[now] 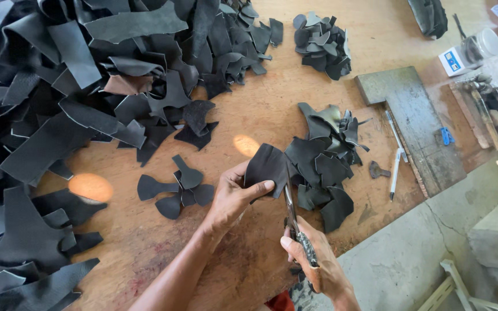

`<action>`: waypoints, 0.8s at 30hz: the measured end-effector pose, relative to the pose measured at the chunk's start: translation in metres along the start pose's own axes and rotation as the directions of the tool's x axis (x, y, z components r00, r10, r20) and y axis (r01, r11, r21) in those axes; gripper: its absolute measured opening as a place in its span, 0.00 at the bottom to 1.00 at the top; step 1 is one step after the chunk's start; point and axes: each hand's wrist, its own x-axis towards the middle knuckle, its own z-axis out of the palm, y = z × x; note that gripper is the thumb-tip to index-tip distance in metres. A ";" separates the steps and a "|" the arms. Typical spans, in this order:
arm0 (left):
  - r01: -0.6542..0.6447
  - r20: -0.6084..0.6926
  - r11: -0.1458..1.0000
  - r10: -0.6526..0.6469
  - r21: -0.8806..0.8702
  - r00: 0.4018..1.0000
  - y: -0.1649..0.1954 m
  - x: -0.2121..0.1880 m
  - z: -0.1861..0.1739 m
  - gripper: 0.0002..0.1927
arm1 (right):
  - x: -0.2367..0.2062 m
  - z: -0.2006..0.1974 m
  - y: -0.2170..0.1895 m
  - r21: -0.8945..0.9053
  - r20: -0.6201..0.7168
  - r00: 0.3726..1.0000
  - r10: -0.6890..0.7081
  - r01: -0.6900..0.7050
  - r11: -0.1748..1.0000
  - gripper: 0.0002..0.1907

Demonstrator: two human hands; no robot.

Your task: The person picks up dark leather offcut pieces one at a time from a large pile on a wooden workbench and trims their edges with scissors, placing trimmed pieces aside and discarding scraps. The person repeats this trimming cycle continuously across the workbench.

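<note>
Head view looks down on a wooden table [249,115] w/ both hands near its front edge. Left hand [234,196] is closed in a pinch, thumb on top and fingers under, holding a dark leather piece [267,167] up just above the table. Right hand [312,259] is wrapped shut around the handles of scissors [291,210], blades pointing away from the person and meeting the lower right edge of that leather piece; can't tell how far the blades are apart. Just left of the left hand lie a few small cut shapes [177,190], flat on the wood. Just right of the held piece sits a loose heap of cut pieces [324,161], some overlapping. A big pile of black leather scraps [59,103] covers the left and top-left of the table, w/ one brown scrap in it. A smaller stack of cut pieces [321,43] lies near the far edge. To the right, a grey board [416,126] rests on the table, two pens [397,152] just beside its left edge, a small blue clip on it. A hammer [485,112] lies further right, beyond the board.
</note>
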 end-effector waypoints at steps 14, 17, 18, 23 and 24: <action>-0.033 0.042 0.999 0.033 -0.015 0.999 0.010 -0.012 0.016 0.20 | -0.005 0.001 -0.006 -0.032 -0.012 0.981 -0.193 0.192 0.981 0.24; -0.042 0.045 0.998 0.039 0.048 0.998 0.012 -0.016 0.019 0.20 | -0.007 0.001 -0.006 -0.032 -0.025 0.982 -0.186 0.185 0.982 0.25; -0.049 0.038 0.996 0.046 0.077 0.998 0.013 -0.017 0.020 0.20 | -0.007 0.001 -0.006 -0.032 -0.026 0.985 -0.172 0.171 0.985 0.27; -0.057 0.067 0.997 0.053 0.056 0.996 0.020 -0.021 0.024 0.19 | -0.009 0.002 -0.009 -0.035 -0.053 0.956 -0.288 0.286 0.957 0.32; -0.054 0.066 0.997 0.050 0.063 0.997 0.022 -0.021 0.026 0.19 | -0.010 0.003 -0.009 -0.039 -0.052 0.947 -0.317 0.315 0.948 0.32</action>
